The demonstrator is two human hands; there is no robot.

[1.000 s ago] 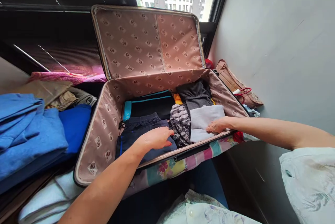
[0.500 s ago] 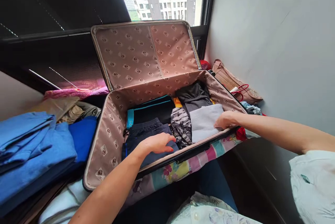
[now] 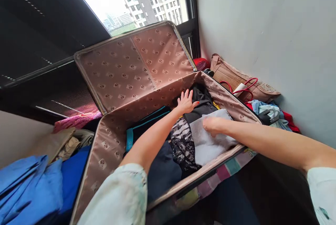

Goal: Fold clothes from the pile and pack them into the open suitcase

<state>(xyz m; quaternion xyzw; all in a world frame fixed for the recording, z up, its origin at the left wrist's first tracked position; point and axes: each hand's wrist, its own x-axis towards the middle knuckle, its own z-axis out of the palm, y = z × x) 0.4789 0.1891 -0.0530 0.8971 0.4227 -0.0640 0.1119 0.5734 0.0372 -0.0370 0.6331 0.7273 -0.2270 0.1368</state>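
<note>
A person in a pale printed top leans over an open suitcase (image 3: 110, 137), both bare arms stretched into its lower half. Nearest, along the front rim, a dark navy garment (image 3: 164, 172) lies folded under the left forearm, with a black-and-white patterned piece (image 3: 183, 144) just beside it. To the right of that sits a folded light grey garment (image 3: 210, 141), and the right hand (image 3: 213, 125) rests on its upper edge, palm down, fingers bent and held close together; whether they pinch the cloth cannot be told from here. Farther in, the left hand (image 3: 186, 102) lies flat with fingers spread on a dark grey folded garment (image 3: 201, 100) at the back of the case, close to the rear wall. A black item with teal trim (image 3: 147, 123) fills the back left corner, partly hidden by the left arm.

The patterned tan lid (image 3: 131, 63) stands propped against the dark window frame. Left of the case, blue folded cloth (image 3: 28, 190) is stacked near the front, with khaki fabric (image 3: 60, 142) and a pink cloth (image 3: 76, 120) behind it. To the right, against the grey wall (image 3: 275, 32), a woven brown bag (image 3: 236, 77) with red handles lies beside a heap of loose clothes (image 3: 273, 113). A striped floral sheet (image 3: 225, 169) shows beneath the case. Beyond the glass, an apartment block (image 3: 152, 0) rises.
</note>
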